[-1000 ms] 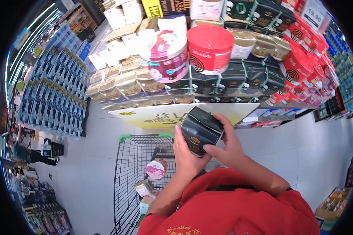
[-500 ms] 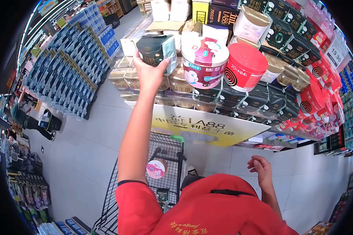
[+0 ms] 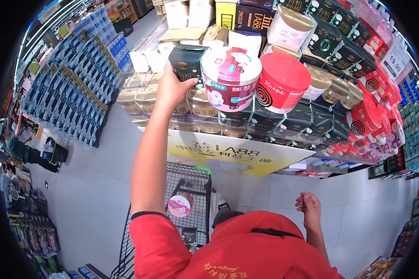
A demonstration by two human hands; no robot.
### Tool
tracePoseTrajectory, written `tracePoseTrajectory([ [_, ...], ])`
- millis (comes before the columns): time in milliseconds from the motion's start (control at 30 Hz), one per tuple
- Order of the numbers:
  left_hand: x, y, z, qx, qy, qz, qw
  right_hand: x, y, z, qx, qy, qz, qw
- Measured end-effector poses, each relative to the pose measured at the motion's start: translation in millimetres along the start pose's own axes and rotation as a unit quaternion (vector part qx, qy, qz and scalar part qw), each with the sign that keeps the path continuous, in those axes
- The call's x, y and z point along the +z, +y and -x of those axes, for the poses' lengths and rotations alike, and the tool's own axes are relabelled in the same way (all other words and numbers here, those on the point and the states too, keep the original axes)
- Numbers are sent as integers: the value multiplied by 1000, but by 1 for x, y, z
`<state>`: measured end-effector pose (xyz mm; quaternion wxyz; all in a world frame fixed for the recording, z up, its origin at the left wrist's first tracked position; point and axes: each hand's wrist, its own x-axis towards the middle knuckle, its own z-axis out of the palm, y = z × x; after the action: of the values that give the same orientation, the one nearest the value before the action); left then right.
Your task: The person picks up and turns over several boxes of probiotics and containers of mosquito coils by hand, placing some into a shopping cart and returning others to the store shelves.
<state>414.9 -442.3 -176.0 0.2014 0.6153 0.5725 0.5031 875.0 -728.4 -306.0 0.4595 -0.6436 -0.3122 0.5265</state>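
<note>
My left hand (image 3: pixel 173 91) grips a dark green soft package (image 3: pixel 186 65), thumb across its lower front and fingers at its left side. The package stands among gold-brown packs (image 3: pixel 204 103) on the display. Right beside it is a white and magenta tub (image 3: pixel 232 79), which hides the package's right side. A red tub (image 3: pixel 283 83) with a black spiral comes after that. Low at my right side, my right hand (image 3: pixel 308 207) hangs in the air with loosely bent fingers and nothing in it.
A wire shopping cart (image 3: pixel 191 179) by the display holds a small pink and white tub (image 3: pixel 180 205) and a dark package (image 3: pixel 189 235). A yellow and white sign (image 3: pixel 233 156) fronts the display. Blue stacked goods (image 3: pixel 70 88) and another person (image 3: pixel 21 146) are at left.
My left hand has brought the green package lower and closer against the white and magenta tub. My right hand's fingers have curled a little more. The view has shifted slightly.
</note>
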Motion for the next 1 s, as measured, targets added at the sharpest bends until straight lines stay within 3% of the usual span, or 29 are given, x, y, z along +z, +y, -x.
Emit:
tracePoseTrajectory([
  [133,17,13,10,8,109,-117,987,3,3,-5,13,-3,-2,1000],
  [333,12,12,10,-3,82,-120,989,19,5,-12,29,-47,6,998],
  [400,9,11,19,27,114,-174,978,24,4,-13,27,-57,12,998],
  [533,-4,11,67,49,187,-159,968,24,7,-18,33,-58,13,998],
  [600,-9,5,111,58,209,-78,973,23,12,-20,42,-59,16,997],
  [667,-4,-19,162,12,218,-30,975,25,11,-20,50,-65,28,996],
  [800,25,-56,286,-163,163,-67,971,27,14,-30,57,-117,59,990],
  [1000,46,-45,429,-237,119,-253,930,41,27,-69,16,-255,149,955],
])
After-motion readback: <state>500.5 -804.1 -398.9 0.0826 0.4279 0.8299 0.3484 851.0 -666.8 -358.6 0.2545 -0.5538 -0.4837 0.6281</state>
